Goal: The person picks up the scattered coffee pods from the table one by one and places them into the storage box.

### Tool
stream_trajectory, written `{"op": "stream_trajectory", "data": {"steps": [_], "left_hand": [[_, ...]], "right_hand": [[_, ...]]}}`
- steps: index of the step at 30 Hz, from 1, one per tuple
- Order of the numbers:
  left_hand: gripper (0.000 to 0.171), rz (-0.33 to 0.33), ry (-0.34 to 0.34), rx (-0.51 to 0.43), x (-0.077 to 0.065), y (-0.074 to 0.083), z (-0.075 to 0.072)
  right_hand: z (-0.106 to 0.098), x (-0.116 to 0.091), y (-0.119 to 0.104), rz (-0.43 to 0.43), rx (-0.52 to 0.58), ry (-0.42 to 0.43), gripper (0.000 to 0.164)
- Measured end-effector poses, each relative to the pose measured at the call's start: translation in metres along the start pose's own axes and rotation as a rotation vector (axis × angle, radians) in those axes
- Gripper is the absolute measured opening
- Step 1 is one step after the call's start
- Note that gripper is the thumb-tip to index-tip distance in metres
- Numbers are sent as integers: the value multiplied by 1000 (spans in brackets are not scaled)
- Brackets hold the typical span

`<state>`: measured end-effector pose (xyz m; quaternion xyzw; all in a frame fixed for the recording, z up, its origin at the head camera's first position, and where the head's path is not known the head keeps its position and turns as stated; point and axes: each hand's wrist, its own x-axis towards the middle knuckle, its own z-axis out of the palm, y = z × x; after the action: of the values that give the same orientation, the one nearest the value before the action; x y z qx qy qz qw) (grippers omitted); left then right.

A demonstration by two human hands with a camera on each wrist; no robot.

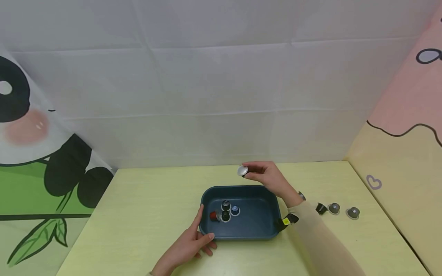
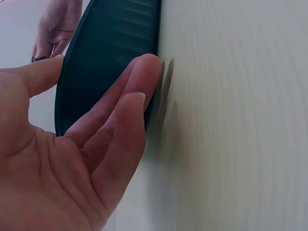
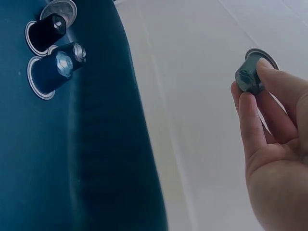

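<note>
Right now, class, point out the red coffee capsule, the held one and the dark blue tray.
Red coffee capsule (image 1: 213, 216): head view, on its red body.
Held coffee capsule (image 3: 250, 73): right wrist view, on its body.
Dark blue tray (image 1: 257, 218): head view, on its floor.

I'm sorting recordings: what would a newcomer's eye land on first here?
Most likely the dark blue tray, low in the head view, with four capsules clustered in its left half. Above its far rim there, the right hand pinches another capsule. The big cartoon face at the far left also stands out.
</note>
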<state>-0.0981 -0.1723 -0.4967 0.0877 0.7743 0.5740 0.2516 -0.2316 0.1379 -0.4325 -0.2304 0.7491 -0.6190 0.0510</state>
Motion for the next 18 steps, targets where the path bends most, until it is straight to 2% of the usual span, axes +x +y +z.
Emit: {"op": "stream_trajectory", "data": {"steps": [7,18], "left_hand": [[94,3,3,0,0,0,0],[95,-1,10,-6,0,0,1]], "right_hand": [[8,1,5,23,12,13,39],[15,6,21,-4,88,20,40]]}}
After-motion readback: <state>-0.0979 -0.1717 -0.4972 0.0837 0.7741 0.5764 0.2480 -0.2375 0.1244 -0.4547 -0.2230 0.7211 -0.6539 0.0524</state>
